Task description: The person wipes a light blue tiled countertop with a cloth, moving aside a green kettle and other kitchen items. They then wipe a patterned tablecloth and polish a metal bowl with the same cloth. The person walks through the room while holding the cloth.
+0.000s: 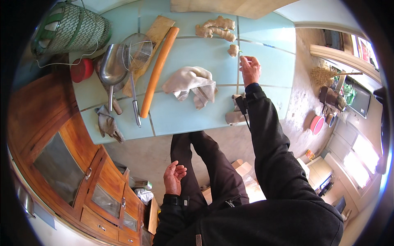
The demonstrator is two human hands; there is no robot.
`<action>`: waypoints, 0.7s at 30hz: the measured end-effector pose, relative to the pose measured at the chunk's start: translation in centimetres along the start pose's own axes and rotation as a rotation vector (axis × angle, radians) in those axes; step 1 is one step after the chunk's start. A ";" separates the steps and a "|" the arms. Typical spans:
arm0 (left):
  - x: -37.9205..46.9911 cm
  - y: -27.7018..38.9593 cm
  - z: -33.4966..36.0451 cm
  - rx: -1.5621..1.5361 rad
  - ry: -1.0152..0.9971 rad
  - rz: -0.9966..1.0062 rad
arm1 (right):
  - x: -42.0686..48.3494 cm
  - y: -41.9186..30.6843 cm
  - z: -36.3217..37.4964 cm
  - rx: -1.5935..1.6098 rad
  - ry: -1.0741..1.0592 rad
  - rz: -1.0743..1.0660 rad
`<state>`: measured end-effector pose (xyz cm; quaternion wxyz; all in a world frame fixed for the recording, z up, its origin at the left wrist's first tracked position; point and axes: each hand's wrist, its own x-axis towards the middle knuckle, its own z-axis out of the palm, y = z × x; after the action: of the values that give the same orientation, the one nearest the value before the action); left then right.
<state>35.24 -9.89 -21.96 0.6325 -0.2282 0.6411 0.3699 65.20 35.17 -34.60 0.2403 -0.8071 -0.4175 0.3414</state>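
My right hand (pixel 250 70) is over the tiled tabletop (pixel 190 118) with its fingers curled. Just up and left of its fingertips lies a small piece of ginger root (pixel 233 50) with a thin green bit at its side. I cannot tell whether anything sits between those fingers. Larger knobbly ginger roots (pixel 217 27) lie farther back. A crumpled pale cloth (pixel 192 84) rests mid-table. Below the table's front edge, my left hand (pixel 174 179) hangs above my thigh, palm up, fingers loosely bent and holding nothing.
To the left lie a wooden rolling pin (pixel 160 72), a wooden board (pixel 158 30), a wire skimmer (pixel 137 53), a metal scoop (pixel 113 66), a red object (pixel 82 70) and a work glove (pixel 109 124). A greyish cloth item (pixel 237 117) is beside my right sleeve. A wooden cabinet (pixel 78 166) stands left.
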 end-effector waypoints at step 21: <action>-0.3 0.3 0.8 0.038 -0.001 0.004 | 2.5 -0.1 -0.8 -0.213 -0.261 -0.386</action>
<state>35.55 -9.13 -21.53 0.6364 -0.2147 0.6481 0.3589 66.82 37.29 -34.85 0.1586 -0.6822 -0.6251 0.3447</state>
